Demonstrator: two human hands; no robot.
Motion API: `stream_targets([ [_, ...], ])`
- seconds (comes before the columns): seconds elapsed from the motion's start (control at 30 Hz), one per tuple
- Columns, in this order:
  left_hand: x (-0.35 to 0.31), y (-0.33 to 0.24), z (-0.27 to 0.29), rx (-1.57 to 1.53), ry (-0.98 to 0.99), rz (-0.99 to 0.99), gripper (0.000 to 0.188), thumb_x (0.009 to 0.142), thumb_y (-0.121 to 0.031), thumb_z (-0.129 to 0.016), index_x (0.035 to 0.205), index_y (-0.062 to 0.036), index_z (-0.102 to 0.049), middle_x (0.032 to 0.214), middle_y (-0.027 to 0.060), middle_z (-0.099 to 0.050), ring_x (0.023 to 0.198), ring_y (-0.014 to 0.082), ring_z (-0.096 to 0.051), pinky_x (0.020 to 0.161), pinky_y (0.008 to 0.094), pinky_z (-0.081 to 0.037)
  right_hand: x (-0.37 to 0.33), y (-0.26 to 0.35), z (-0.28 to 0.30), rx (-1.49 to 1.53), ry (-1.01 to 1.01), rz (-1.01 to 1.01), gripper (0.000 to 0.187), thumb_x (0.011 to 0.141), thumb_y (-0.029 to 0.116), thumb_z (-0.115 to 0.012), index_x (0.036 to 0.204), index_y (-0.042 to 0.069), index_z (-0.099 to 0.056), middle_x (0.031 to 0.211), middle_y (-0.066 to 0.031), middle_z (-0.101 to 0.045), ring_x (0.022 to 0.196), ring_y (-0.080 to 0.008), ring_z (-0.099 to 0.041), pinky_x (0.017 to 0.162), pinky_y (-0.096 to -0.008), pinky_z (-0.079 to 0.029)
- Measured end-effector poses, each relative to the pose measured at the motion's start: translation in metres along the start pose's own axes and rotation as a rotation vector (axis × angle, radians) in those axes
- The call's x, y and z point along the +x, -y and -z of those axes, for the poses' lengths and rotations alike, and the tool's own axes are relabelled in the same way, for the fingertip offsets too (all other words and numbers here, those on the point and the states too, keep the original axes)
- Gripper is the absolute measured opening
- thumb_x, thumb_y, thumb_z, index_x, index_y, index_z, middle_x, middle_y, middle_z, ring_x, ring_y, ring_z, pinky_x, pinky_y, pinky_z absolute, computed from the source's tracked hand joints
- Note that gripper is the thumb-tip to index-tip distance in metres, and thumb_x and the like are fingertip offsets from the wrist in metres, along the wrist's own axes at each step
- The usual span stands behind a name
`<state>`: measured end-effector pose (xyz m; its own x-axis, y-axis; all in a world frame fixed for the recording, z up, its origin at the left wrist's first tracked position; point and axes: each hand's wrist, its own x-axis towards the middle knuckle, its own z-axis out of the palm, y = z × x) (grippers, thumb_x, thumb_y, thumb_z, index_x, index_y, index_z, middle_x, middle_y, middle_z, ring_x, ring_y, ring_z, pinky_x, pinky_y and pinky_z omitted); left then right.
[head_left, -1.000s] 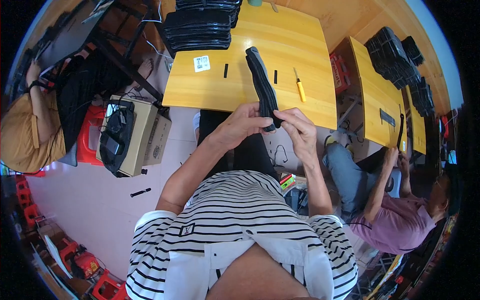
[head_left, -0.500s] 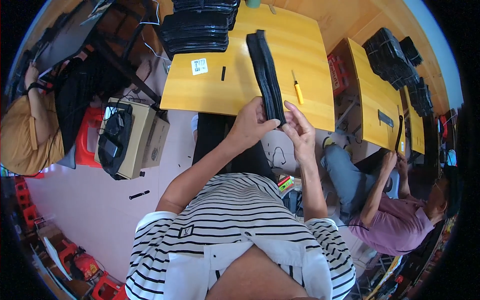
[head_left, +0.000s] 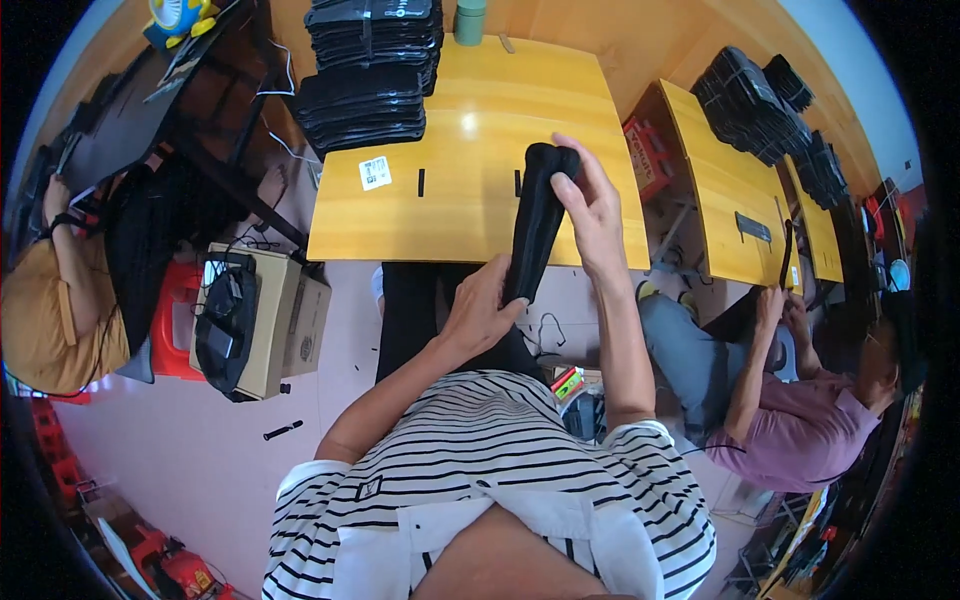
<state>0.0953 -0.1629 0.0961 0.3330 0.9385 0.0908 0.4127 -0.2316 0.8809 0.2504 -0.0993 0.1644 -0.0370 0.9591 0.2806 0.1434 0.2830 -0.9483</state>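
Note:
A long, dark black fabric strip (head_left: 537,225), folded over at its far end, is held between my hands above the near edge of the yellow table (head_left: 470,225). My left hand (head_left: 482,312) closes round its lower end, thumb on the front. Higher up, my right hand (head_left: 590,205) grips the far end between thumb and fingers. What exactly the strip belongs to cannot be made out. On the tabletop lie two small black strips, one farther left (head_left: 421,182) and one right beside the held strip (head_left: 519,182). A white printed label (head_left: 375,173) lies left of them.
Tall stacks of flat black packs (head_left: 362,110) fill the table's far left, near a green canister (head_left: 469,22). An open cardboard box (head_left: 270,340) stands on the floor at left. People sit working at left (head_left: 65,310) and at right (head_left: 800,430).
My right hand has moved from the strip's lower end to its far end, which is now folded over. The strip tilts the other way. The yellow-handled tool is now out of sight.

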Motion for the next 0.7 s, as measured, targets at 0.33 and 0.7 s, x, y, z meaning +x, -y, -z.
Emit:
stream_targets([
  [0.33, 0.032, -0.023, 0.039, -0.570, -0.213, -0.103, 0.046, 0.079, -0.011, -0.063, 0.120, 0.0003, -0.047, 0.104, 0.0114, -0.056, 0.093, 0.0171, -0.057, 0.080, 0.0283, -0.047, -0.031, -0.001, -0.013, -0.126, 0.141, 0.171, 0.041, 0.075, 0.008, -0.064, 0.113, 0.002, -0.050, 0.093, -0.0056, -0.054, 0.074, -0.0131, -0.047, 0.071, -0.0245, -0.042],
  [0.7, 0.024, -0.019, 0.021, -0.757, -0.179, -0.014, 0.022, 0.082, -0.006, -0.060, 0.101, -0.0010, -0.049, 0.088, 0.0009, -0.053, 0.080, 0.0069, -0.051, 0.071, 0.0212, -0.043, -0.055, -0.004, -0.019, -0.119, 0.086, 0.034, 0.037, 0.073, 0.001, -0.067, 0.108, 0.001, -0.053, 0.088, -0.0054, -0.055, 0.071, -0.0087, -0.053, 0.064, -0.0218, -0.048],
])
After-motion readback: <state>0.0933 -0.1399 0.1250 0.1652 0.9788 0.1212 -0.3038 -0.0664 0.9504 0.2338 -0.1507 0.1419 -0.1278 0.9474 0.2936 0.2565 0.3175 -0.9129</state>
